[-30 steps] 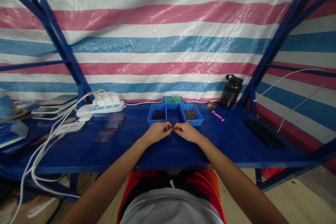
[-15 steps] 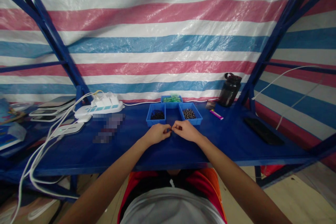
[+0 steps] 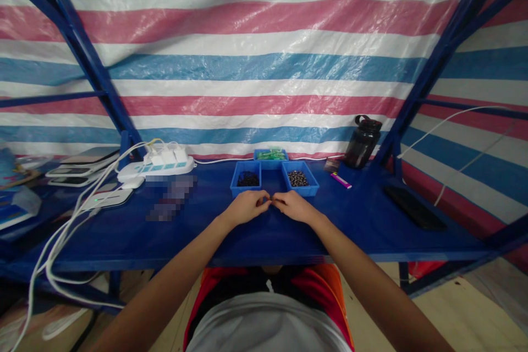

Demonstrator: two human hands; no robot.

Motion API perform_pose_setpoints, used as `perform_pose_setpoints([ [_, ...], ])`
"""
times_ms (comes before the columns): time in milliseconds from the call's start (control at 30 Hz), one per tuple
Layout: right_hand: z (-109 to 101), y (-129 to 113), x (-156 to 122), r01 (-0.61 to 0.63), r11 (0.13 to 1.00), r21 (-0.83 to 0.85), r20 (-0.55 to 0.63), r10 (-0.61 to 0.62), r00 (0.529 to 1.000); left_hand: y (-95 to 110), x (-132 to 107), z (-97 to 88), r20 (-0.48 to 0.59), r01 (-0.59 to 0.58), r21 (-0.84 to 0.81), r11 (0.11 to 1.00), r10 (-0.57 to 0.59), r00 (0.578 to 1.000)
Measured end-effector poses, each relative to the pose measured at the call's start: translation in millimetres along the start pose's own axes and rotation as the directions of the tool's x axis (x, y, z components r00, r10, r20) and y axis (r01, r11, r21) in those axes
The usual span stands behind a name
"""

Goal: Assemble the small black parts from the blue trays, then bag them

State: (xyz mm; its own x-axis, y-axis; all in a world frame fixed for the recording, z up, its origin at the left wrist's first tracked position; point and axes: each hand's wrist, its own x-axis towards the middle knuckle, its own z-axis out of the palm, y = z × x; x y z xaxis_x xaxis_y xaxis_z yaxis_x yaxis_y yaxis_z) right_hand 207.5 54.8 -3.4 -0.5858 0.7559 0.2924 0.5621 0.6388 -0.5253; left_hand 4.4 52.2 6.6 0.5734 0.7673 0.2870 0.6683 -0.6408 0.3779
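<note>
My left hand (image 3: 248,207) and my right hand (image 3: 295,206) meet fingertip to fingertip above the blue table, just in front of the bins. Both are closed in a pinch; whatever lies between the fingertips is too small to make out. Beyond my left hand stands a blue bin (image 3: 233,190) with dark small parts (image 3: 248,179) in it. Another blue bin (image 3: 313,189), beyond my right hand, holds small shiny metal parts (image 3: 297,178). Farther back, a third blue bin (image 3: 270,164) contains green pieces (image 3: 271,154).
On the left, a white power strip (image 3: 157,167) with plugs and trailing white cables (image 3: 61,225) lies near several phones (image 3: 76,175). To the right are a dark bottle (image 3: 363,142), a purple lighter (image 3: 340,180) and a black flat object (image 3: 413,207). A striped tarp (image 3: 264,71) hangs behind.
The fingers of both hands have shifted slightly while staying pinched together at the same place. The camera view has moved a little. The bins look unchanged.
</note>
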Motion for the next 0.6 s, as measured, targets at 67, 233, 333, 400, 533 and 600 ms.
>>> perform_pose_setpoints([
  [67,-0.9,-1.2,-0.2,-0.001,1.000,0.019,0.015,0.000,1.000,0.9,-0.1,-0.7,-0.012,0.006,-0.005,1.000,-0.006,1.000],
  [233,-1.0,-1.4,0.0,0.010,0.999,0.034,0.025,-0.011,1.000,0.1,0.2,-1.0,-0.014,0.008,-0.017,1.000,-0.008,1.000],
  [333,-0.6,-1.1,0.4,0.016,0.999,0.030,0.023,-0.017,1.000,-0.8,0.4,-0.5,-0.002,-0.015,-0.018,1.000,0.015,1.000],
  [400,-0.7,-0.7,0.4,0.009,1.000,0.026,0.019,-0.009,1.000,-1.2,0.5,0.0,0.000,-0.016,-0.006,1.000,0.016,1.000],
  [533,-1.6,0.5,0.1,-0.039,0.999,0.010,-0.014,0.040,0.999,-1.8,0.6,1.1,-0.001,0.021,0.040,0.999,-0.021,1.000],
  [600,-2.1,0.3,0.1,-0.060,0.998,0.008,-0.039,0.060,0.997,-1.9,0.5,1.5,0.015,0.050,0.059,0.997,-0.051,0.999],
])
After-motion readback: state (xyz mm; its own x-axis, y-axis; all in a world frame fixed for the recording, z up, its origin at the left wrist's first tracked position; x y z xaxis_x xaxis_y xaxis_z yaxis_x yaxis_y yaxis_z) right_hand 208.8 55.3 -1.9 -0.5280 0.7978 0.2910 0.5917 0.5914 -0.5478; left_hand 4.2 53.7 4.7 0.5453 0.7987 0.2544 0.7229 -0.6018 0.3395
